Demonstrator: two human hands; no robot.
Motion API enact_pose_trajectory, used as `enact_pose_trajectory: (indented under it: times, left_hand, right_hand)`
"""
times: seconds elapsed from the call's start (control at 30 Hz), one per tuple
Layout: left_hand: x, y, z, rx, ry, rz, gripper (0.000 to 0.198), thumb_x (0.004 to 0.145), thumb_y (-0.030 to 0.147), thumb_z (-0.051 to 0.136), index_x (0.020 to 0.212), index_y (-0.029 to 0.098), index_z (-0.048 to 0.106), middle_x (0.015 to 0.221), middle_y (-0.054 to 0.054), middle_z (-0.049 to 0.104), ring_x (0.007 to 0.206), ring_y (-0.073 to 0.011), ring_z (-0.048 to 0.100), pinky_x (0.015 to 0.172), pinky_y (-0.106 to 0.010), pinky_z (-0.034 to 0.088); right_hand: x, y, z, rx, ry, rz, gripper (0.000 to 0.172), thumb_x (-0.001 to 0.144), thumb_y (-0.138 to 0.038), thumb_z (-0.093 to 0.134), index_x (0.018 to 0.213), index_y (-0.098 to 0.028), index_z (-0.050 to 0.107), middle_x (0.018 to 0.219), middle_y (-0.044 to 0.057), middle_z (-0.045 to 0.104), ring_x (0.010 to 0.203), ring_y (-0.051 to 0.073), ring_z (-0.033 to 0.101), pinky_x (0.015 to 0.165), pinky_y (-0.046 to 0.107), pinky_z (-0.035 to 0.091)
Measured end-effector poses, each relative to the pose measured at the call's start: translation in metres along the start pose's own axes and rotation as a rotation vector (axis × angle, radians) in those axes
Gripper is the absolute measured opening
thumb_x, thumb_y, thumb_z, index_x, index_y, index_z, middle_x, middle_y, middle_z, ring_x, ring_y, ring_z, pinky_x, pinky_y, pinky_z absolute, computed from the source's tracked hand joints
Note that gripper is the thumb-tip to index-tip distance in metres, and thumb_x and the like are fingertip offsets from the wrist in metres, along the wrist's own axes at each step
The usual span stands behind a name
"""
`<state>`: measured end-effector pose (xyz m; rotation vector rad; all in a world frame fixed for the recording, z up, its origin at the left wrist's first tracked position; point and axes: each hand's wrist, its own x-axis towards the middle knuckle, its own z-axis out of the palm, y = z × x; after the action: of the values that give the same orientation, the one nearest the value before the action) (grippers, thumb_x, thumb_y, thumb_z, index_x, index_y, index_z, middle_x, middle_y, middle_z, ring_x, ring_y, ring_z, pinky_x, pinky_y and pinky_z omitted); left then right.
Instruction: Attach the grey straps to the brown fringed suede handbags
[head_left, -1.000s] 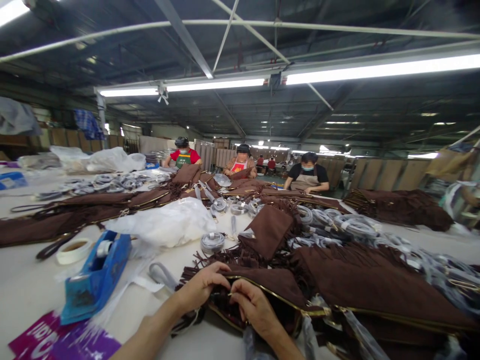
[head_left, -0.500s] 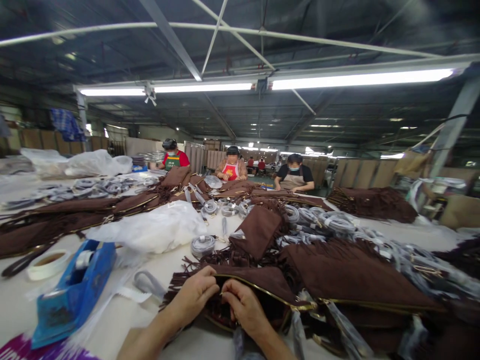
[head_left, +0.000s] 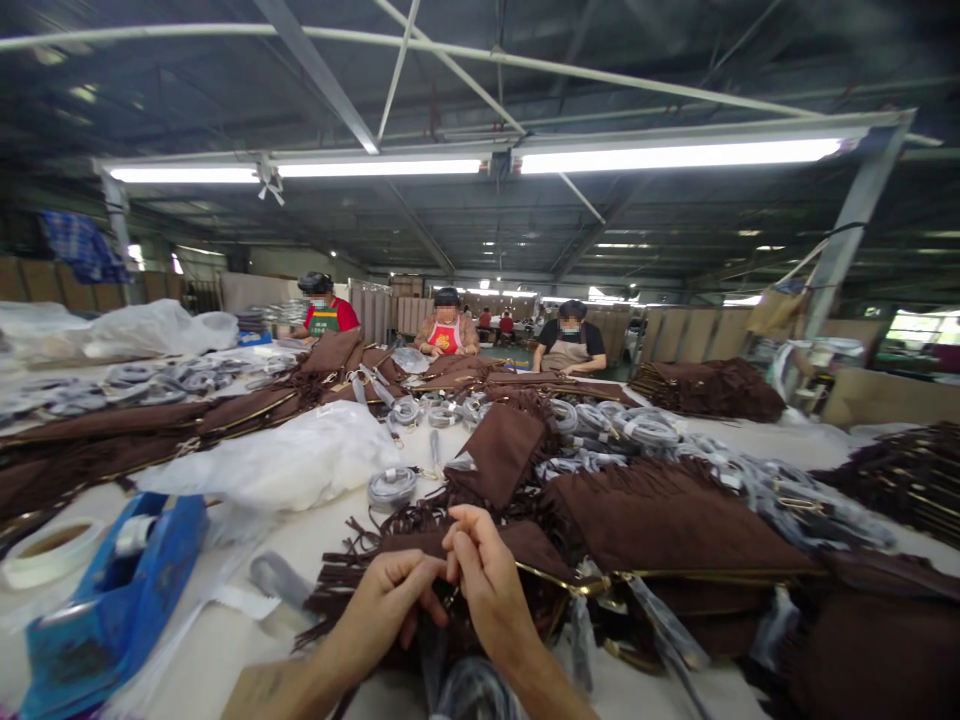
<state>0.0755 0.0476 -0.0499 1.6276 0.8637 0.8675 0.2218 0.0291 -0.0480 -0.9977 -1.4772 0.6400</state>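
My left hand (head_left: 394, 598) and my right hand (head_left: 484, 575) meet fingertip to fingertip above a brown fringed zip bag (head_left: 536, 550). Both are closed, with thumbs and fingers pinched together. A small gold-coloured glint shows just under the fingers; what they pinch is too small to make out. The bag lies on the table with its gold zipper edge facing me, and my hands cover much of its front. Below my wrists sits a plastic-wrapped coiled strap (head_left: 476, 690). Another brown fringed bag (head_left: 660, 520) lies to the right.
At left are a blue tape dispenser (head_left: 120, 590), a tape roll (head_left: 54, 552) and a white plastic bag (head_left: 285, 455). Wrapped coiled straps (head_left: 649, 425) and stacked brown bags (head_left: 705, 388) spread over the table (head_left: 225, 640). Across it, several people (head_left: 448, 330) work.
My right hand has risen out of the bag's opening, and both hands now meet above it. The view has shifted, moving the surroundings leftward; the coiled strap below my wrists shows more.
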Motion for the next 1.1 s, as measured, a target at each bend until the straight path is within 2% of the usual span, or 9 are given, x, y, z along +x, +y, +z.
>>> enact_pose_trajectory:
  times: [0.1, 0.17, 0.3, 0.4, 0.53, 0.63, 0.8, 0.9, 1.1]
  left_hand:
    - [0.001, -0.004, 0.005, -0.142, -0.083, -0.017, 0.053, 0.073, 0.067, 0.058, 0.061, 0.015, 0.059, 0.063, -0.007, 0.068, 0.046, -0.0119, 0.055, 0.041, -0.02, 0.04]
    - [0.003, -0.006, 0.004, -0.193, -0.102, 0.002, 0.055, 0.07, 0.068, 0.062, 0.058, 0.014, 0.059, 0.058, -0.004, 0.064, 0.051, -0.013, 0.058, 0.048, -0.021, 0.045]
    - [0.005, -0.005, 0.0, -0.241, 0.001, -0.015, 0.055, 0.07, 0.065, 0.064, 0.056, 0.013, 0.059, 0.056, -0.002, 0.061, 0.049, -0.0104, 0.056, 0.05, -0.021, 0.045]
    - [0.006, -0.002, -0.001, -0.265, 0.037, -0.042, 0.056, 0.067, 0.067, 0.065, 0.057, 0.012, 0.061, 0.056, -0.002, 0.061, 0.05, -0.0109, 0.057, 0.05, -0.021, 0.045]
    - [0.005, -0.001, -0.002, -0.258, 0.069, -0.06, 0.059, 0.062, 0.071, 0.066, 0.057, 0.012, 0.061, 0.055, -0.002, 0.061, 0.049, -0.0115, 0.057, 0.05, -0.022, 0.046]
    - [0.005, -0.004, -0.002, -0.228, 0.068, -0.063, 0.061, 0.061, 0.072, 0.066, 0.058, 0.012, 0.06, 0.055, -0.002, 0.062, 0.049, -0.0121, 0.059, 0.051, -0.023, 0.047]
    - [0.006, -0.009, -0.001, -0.218, 0.043, -0.046, 0.059, 0.063, 0.072, 0.065, 0.059, 0.013, 0.058, 0.052, 0.0, 0.059, 0.049, -0.0118, 0.058, 0.051, -0.023, 0.048]
    - [0.008, -0.012, -0.001, -0.222, 0.034, -0.047, 0.06, 0.063, 0.073, 0.064, 0.059, 0.014, 0.057, 0.051, 0.0, 0.059, 0.047, -0.011, 0.057, 0.05, -0.022, 0.048]
    - [0.007, -0.01, -0.002, -0.238, 0.027, -0.05, 0.06, 0.064, 0.072, 0.064, 0.06, 0.013, 0.058, 0.055, -0.002, 0.063, 0.047, -0.0102, 0.057, 0.049, -0.022, 0.048]
  right_hand:
    - [0.0, -0.001, 0.002, 0.118, -0.035, 0.077, 0.033, 0.094, -0.045, 0.04, 0.111, -0.02, 0.052, 0.075, -0.002, 0.054, 0.055, 0.011, 0.049, 0.051, 0.022, 0.042]
    - [0.002, -0.003, 0.001, 0.215, -0.053, 0.135, 0.037, 0.09, -0.052, 0.046, 0.106, -0.02, 0.054, 0.075, -0.002, 0.055, 0.053, 0.01, 0.048, 0.045, 0.02, 0.038]
    - [0.011, -0.007, -0.012, 0.422, 0.041, 0.268, 0.048, 0.081, -0.063, 0.055, 0.098, -0.018, 0.058, 0.09, 0.006, 0.061, 0.079, 0.017, 0.061, 0.053, 0.022, 0.048]
    - [0.016, -0.011, -0.025, 0.404, 0.0, 0.339, 0.043, 0.077, -0.059, 0.062, 0.082, -0.016, 0.06, 0.082, 0.005, 0.062, 0.071, 0.016, 0.062, 0.048, 0.02, 0.047]
    - [0.015, -0.01, -0.027, 0.233, -0.206, 0.268, 0.027, 0.072, -0.039, 0.07, 0.081, -0.014, 0.066, 0.069, 0.003, 0.065, 0.053, 0.011, 0.054, 0.045, 0.019, 0.042]
    - [0.012, -0.007, -0.021, 0.152, -0.198, 0.235, 0.022, 0.073, -0.033, 0.067, 0.082, -0.013, 0.069, 0.061, 0.0, 0.063, 0.046, 0.008, 0.048, 0.043, 0.018, 0.038]
    - [0.009, -0.004, -0.012, 0.137, -0.209, 0.234, 0.022, 0.075, -0.034, 0.063, 0.072, -0.012, 0.067, 0.052, -0.002, 0.06, 0.041, 0.006, 0.042, 0.038, 0.017, 0.03]
    - [0.008, -0.004, -0.011, 0.198, -0.216, 0.262, 0.026, 0.074, -0.038, 0.064, 0.075, -0.012, 0.068, 0.055, 0.0, 0.063, 0.041, 0.007, 0.046, 0.038, 0.017, 0.034]
    - [0.007, -0.003, -0.008, 0.335, -0.188, 0.306, 0.032, 0.066, -0.044, 0.076, 0.073, -0.012, 0.072, 0.058, 0.001, 0.066, 0.049, 0.01, 0.057, 0.049, 0.02, 0.048]
